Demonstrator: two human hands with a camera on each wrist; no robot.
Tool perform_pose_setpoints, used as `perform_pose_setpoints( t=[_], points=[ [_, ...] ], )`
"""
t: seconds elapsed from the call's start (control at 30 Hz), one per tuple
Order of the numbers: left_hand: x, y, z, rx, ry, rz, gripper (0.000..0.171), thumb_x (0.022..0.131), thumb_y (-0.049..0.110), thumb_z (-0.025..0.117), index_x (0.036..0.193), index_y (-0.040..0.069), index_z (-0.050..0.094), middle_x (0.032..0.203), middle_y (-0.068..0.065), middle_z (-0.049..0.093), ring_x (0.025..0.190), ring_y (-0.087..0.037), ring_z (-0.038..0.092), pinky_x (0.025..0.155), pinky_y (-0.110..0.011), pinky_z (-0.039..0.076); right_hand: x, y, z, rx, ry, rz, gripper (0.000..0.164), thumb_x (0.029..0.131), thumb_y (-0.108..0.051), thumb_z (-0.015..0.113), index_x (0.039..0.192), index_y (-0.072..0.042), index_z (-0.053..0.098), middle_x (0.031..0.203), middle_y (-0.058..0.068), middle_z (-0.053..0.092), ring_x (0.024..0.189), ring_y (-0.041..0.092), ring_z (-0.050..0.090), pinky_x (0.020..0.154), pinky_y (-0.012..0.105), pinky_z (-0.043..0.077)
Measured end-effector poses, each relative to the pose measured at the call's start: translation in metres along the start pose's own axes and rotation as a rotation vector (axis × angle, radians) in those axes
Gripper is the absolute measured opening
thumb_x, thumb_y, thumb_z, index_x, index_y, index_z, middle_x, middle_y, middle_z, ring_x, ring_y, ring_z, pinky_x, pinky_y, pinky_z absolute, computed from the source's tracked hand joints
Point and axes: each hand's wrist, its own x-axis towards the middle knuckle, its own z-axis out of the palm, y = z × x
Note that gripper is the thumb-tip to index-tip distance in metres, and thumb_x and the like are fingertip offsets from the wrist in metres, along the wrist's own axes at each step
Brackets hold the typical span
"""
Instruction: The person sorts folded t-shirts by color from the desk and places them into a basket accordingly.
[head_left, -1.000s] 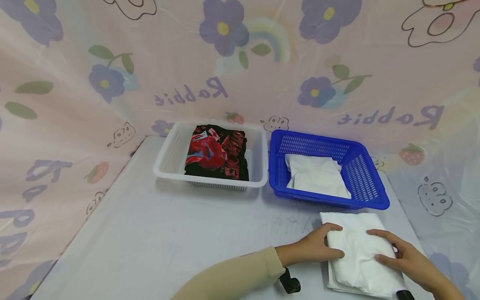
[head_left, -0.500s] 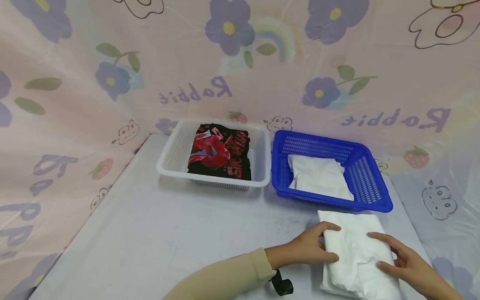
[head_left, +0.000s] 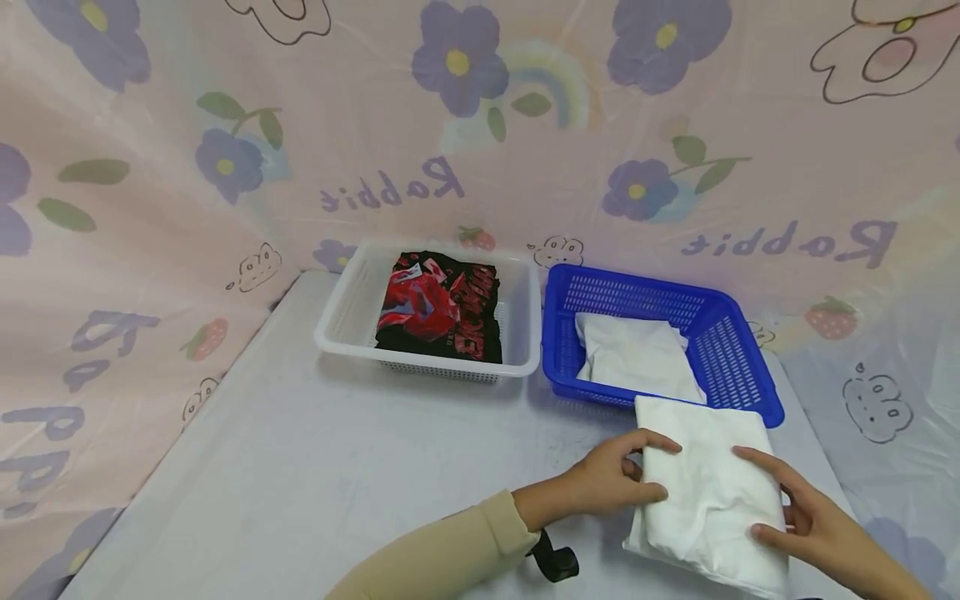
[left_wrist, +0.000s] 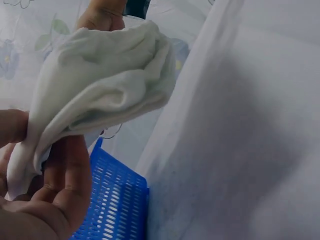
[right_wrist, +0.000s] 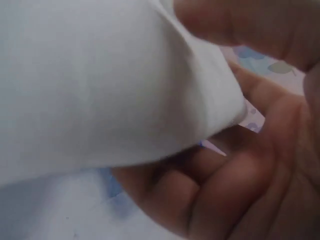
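Observation:
A folded white cloth (head_left: 708,492), perhaps a garment, is held between both hands in front of the blue basket. My left hand (head_left: 611,475) grips its left edge, thumb on top and fingers curled underneath, as the left wrist view shows. On the opposite edge, my right hand (head_left: 813,521) pinches the cloth, its lower fingers beneath it in the right wrist view. The cloth's far edge overlaps the near rim of the blue basket (head_left: 555,333) in the head view. Inside that basket lies another folded white cloth (head_left: 637,354).
Left of the blue basket stands a white basket (head_left: 337,325) holding a folded black garment (head_left: 438,308) with red print. Both baskets are at the back of the white-covered table (head_left: 315,483). A printed curtain (head_left: 285,150) hangs behind. A black strap piece (head_left: 553,560) hangs by the left wrist.
Both hands have lifted the folded white cloth off the table and moved it slightly toward the blue basket. The baskets stay in place; the head view has shifted a little.

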Motion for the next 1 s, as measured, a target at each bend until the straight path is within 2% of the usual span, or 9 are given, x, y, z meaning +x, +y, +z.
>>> perform_pose_setpoints(
  t=[0.07,0.2,0.3,0.47,0.57,0.67,0.73,0.9,1.0],
  points=[
    [0.000,0.004,-0.001,-0.011,0.030,0.025,0.046,0.087,0.004,0.069,0.128,0.021,0.058,0.083,0.008,0.059,0.059,0.002,0.052,0.057,-0.013,0.044,0.001,-0.004,-0.001,-0.006,0.025,-0.020,0.085,0.089,-0.003,0.065,0.155,-0.017,0.013,0.130,-0.032,0.024,0.081,0.008,0.064,0.061,0.032,0.057],
    [0.002,0.013,-0.005,-0.033,0.090,0.077,0.043,0.088,0.005,0.068,0.128,0.019,0.059,0.113,0.009,0.059,0.063,0.003,0.056,0.061,-0.013,0.047,0.005,-0.013,-0.005,-0.027,0.088,-0.038,0.085,0.087,-0.004,0.067,0.154,-0.017,0.018,0.123,-0.028,0.032,0.077,0.009,0.065,0.058,0.034,0.057],
    [0.004,0.020,-0.010,-0.064,0.117,0.084,0.043,0.088,0.006,0.067,0.129,0.019,0.059,0.125,0.007,0.057,0.068,0.003,0.060,0.064,-0.014,0.050,0.010,-0.019,-0.007,-0.038,0.119,-0.053,0.083,0.087,-0.002,0.067,0.154,-0.016,0.020,0.122,-0.029,0.033,0.077,0.008,0.065,0.057,0.034,0.057],
    [0.006,0.031,-0.020,-0.118,0.153,0.056,0.049,0.085,0.005,0.071,0.130,0.019,0.059,0.119,0.006,0.059,0.082,0.000,0.066,0.071,-0.019,0.054,0.020,-0.027,-0.010,-0.045,0.148,-0.064,0.080,0.087,-0.002,0.068,0.152,-0.016,0.025,0.123,-0.030,0.031,0.080,0.003,0.064,0.058,0.033,0.057],
    [0.008,0.037,-0.026,-0.138,0.164,0.037,0.055,0.082,0.003,0.073,0.131,0.022,0.058,0.108,0.006,0.061,0.085,-0.002,0.066,0.073,-0.020,0.054,0.025,-0.033,-0.011,-0.045,0.163,-0.095,0.079,0.086,-0.001,0.069,0.151,-0.014,0.027,0.124,-0.028,0.032,0.082,0.002,0.065,0.058,0.033,0.057],
    [0.011,0.041,-0.031,-0.176,0.162,0.019,0.061,0.080,0.001,0.074,0.133,0.025,0.056,0.106,0.007,0.060,0.085,-0.003,0.065,0.074,-0.020,0.054,0.031,-0.041,-0.013,-0.058,0.192,-0.110,0.079,0.085,-0.002,0.070,0.150,-0.013,0.029,0.125,-0.026,0.032,0.082,0.000,0.065,0.057,0.033,0.057],
    [0.014,0.043,-0.034,-0.199,0.168,0.016,0.064,0.079,-0.002,0.074,0.134,0.026,0.056,0.107,0.006,0.060,0.085,-0.004,0.064,0.074,-0.021,0.053,0.036,-0.046,-0.014,-0.072,0.217,-0.106,0.078,0.084,-0.003,0.071,0.150,-0.013,0.030,0.127,-0.015,0.035,0.080,0.001,0.065,0.056,0.032,0.057],
    [0.021,0.050,-0.045,-0.229,0.214,0.061,0.067,0.078,-0.008,0.073,0.135,0.022,0.055,0.118,-0.002,0.060,0.089,-0.008,0.064,0.075,-0.024,0.055,0.052,-0.060,-0.022,-0.135,0.280,-0.113,0.076,0.083,-0.005,0.073,0.148,-0.013,0.033,0.130,0.025,0.039,0.077,-0.003,0.061,0.056,0.028,0.056],
    [0.025,0.052,-0.052,-0.217,0.241,0.086,0.066,0.079,-0.007,0.072,0.137,0.021,0.054,0.125,-0.005,0.059,0.093,-0.011,0.065,0.075,-0.025,0.055,0.061,-0.066,-0.026,-0.165,0.310,-0.120,0.074,0.083,-0.006,0.074,0.146,-0.011,0.036,0.129,0.030,0.041,0.077,-0.005,0.058,0.055,0.026,0.054]
  ],
)
